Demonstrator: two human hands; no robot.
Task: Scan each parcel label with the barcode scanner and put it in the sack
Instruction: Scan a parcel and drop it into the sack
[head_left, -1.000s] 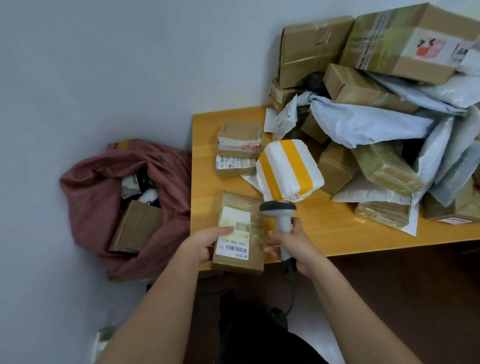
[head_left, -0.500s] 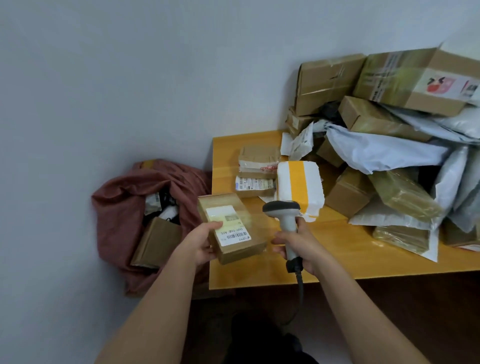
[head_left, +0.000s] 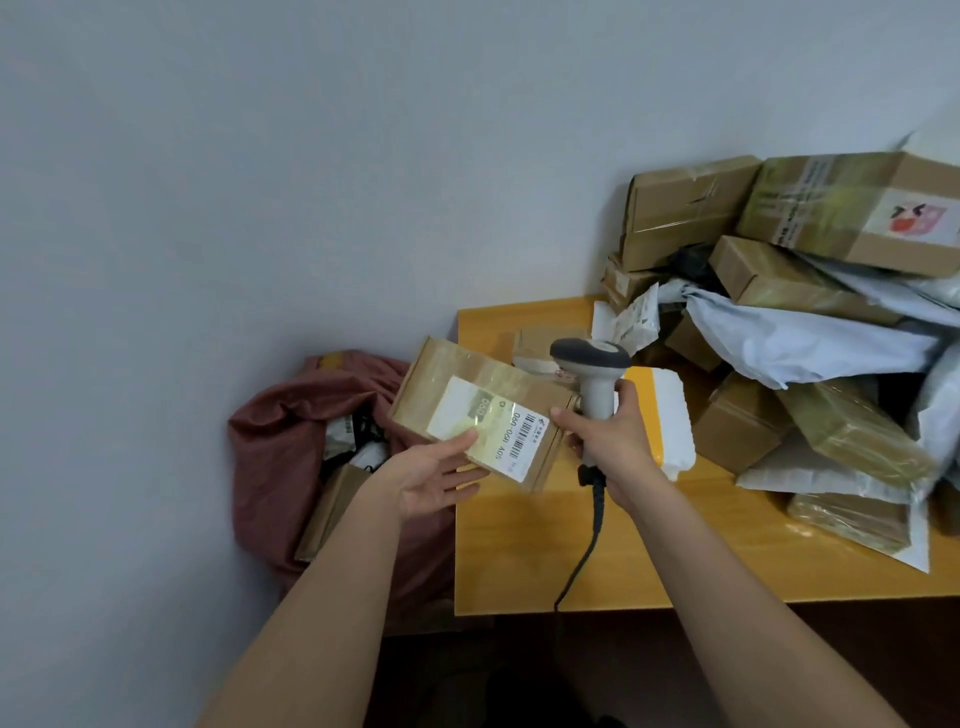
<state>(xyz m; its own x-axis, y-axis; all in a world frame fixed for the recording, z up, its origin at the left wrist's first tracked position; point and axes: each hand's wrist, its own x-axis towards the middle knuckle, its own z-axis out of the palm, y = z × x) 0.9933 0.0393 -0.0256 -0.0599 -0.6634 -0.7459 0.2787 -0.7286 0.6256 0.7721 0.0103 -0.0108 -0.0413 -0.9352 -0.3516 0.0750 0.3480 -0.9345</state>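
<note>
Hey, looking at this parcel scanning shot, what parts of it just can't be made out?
- Head view: left hand covers the near edge of the brown cardboard box's white label; glare washes out its upper print.
- Right hand hides the grey barcode scanner's trigger.
- Dark red fabric sack: folds hide most contents.
- Parcel pile: cut off by the right edge.
</note>
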